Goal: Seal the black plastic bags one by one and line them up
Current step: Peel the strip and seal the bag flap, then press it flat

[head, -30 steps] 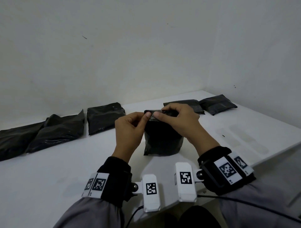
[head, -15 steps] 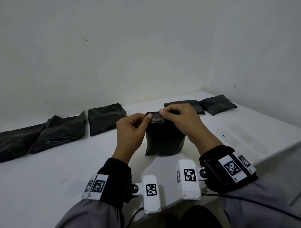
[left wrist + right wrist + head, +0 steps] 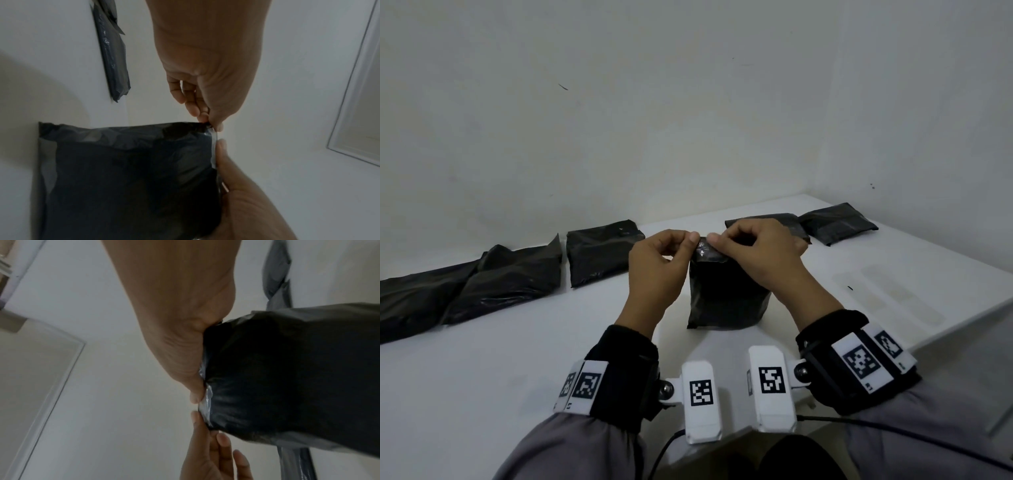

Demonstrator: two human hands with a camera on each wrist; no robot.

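- White table (image 3: 482, 377) is seen spreading across the lower half of the head view, set into a corner of pale walls (image 3: 619, 120).
- Black plastic bags are laid flat along the far left of the table: a long crumpled one (image 3: 472, 291) at the edge of the view, and a smaller squarish one (image 3: 599, 255) just to its right.
- Two more flat black bags are seen at the far right corner, one (image 3: 837, 228) lying clear and the other (image 3: 774, 221) partly hidden behind the right hand.
- Between the hands, near the front edge, the bag being worked on (image 3: 726, 298) is stood upright on the table, its body bulging and its top edge raised.
- Grey sleeves and black wrist cuffs (image 3: 856, 359) with white marker blocks are worn on both arms.
- The left hand (image 3: 657, 270) is held at the bag's top left corner, thumb and forefinger closed in a pinch on the edge; in the left wrist view the pinch on the corner (image 3: 205, 123) is shown plainly.
- The right hand (image 3: 760, 253) is curled over the top right, with its fingertips pinching the shiny strip (image 3: 705, 251) along the bag's mouth.
- A faint clear strip (image 3: 904, 305) is seen lying on the table to the right.
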